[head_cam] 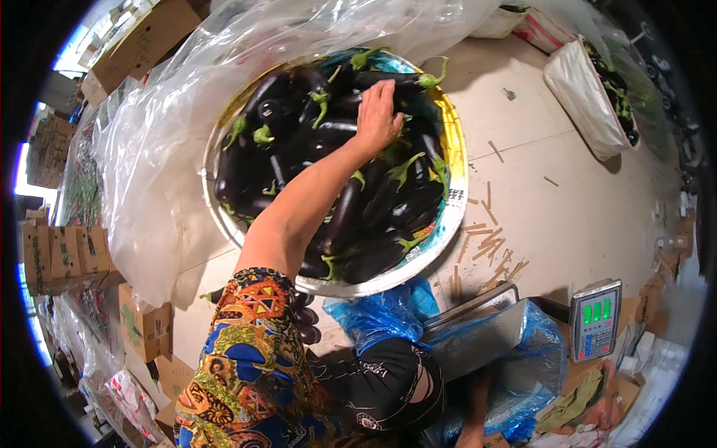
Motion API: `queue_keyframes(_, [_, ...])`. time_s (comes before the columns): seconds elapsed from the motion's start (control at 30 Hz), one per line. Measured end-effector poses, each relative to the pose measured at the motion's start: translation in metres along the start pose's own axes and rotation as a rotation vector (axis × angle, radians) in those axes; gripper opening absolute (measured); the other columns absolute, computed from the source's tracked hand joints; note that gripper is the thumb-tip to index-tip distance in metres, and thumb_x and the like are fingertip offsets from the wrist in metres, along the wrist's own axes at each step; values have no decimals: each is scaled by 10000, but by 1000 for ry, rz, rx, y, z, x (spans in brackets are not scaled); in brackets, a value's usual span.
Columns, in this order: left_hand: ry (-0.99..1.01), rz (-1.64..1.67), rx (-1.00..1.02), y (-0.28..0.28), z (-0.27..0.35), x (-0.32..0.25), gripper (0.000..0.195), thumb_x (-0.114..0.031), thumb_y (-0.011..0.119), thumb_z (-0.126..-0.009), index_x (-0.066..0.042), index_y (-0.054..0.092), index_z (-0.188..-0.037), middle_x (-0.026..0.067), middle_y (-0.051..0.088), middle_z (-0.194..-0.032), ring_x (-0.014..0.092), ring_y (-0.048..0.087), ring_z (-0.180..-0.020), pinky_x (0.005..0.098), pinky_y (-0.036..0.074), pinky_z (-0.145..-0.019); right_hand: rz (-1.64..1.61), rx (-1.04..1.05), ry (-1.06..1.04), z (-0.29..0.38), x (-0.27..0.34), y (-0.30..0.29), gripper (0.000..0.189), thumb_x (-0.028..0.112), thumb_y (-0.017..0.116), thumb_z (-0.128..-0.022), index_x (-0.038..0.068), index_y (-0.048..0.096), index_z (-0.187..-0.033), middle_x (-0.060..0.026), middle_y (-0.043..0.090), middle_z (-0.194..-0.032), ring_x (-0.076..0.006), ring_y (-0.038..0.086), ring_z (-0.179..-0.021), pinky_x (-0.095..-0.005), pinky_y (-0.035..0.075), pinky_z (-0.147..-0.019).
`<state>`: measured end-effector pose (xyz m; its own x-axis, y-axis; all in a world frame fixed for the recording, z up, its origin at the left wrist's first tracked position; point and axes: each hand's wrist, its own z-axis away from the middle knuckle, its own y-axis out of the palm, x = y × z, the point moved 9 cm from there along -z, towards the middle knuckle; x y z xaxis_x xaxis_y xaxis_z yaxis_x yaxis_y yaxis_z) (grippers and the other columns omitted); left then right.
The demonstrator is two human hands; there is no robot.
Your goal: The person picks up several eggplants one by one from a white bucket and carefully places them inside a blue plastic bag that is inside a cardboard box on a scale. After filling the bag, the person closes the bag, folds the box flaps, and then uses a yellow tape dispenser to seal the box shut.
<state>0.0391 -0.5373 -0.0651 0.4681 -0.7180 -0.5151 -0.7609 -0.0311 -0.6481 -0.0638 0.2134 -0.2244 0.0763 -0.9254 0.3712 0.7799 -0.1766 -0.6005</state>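
My left hand reaches over a large round basket heaped with glossy dark eggplants with green stems. Its fingertips lie at an eggplant near the far rim, whose stem points right. The thumb is apart from the fingers; whether they grip anything is hidden beneath the palm. My right hand is out of view; a bare limb at the bottom runs into shadow beside a blue plastic bag. This bag lies over a scale's platform.
A scale display with lit green digits stands at right. White sacks of eggplants are at upper right. Strips of brown material litter the floor. Clear plastic sheeting and cardboard boxes are at left. Blue plastic bunches below the basket.
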Motion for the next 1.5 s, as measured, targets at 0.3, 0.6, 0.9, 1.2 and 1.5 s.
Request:
queue_keyframes(0.3, [123, -408, 238, 69, -63, 4, 562, -250, 766, -679, -152, 521, -1175, 89, 544, -1117, 311, 551, -1039, 508, 401, -797, -14, -153, 112, 73, 124, -60, 342, 188, 579, -915, -3, 596, -1198, -176, 638, -1163, -306, 583, -1112, -382, 441, -962])
queue_keyframes(0.6, [392, -229, 270, 28, -56, 18, 551, -264, 698, -820, -79, 495, -1298, 173, 554, -1225, 387, 527, -1121, 444, 441, -941, -56, -657, -176, 116, 147, -142, 231, 81, 607, -869, 12, 632, -1088, -224, 650, -954, -403, 630, -870, -417, 506, -780])
queue_keyframes(0.9, [-384, 996, 859, -62, 4, -137, 467, -269, 574, -949, 21, 483, -1303, 90, 578, -1189, 187, 564, -1057, 311, 443, -934, -67, -664, -293, 140, 154, -150, 245, 167, 635, -874, 21, 649, -1070, -221, 652, -998, -414, 620, -924, -458, 496, -817])
queue_keyframes(1.2, [-686, 963, 1824, -75, 180, -399, 881, -494, 707, -730, -3, 398, -1394, 169, 625, -1082, 254, 663, -758, 342, 567, -634, -143, -1146, -348, 163, 114, -209, 250, 146, 682, -852, 51, 615, -1073, -166, 659, -878, -278, 672, -801, -385, 531, -711])
queue_keyframes(1.5, [-303, 667, 2069, 21, 341, -439, 734, -425, 537, -924, -53, 264, -1494, 134, 576, -1233, 180, 601, -943, 279, 495, -813, -423, -927, -413, 135, 96, -191, 326, 138, 745, -809, 49, 563, -1065, -152, 663, -885, -301, 667, -783, -397, 542, -711])
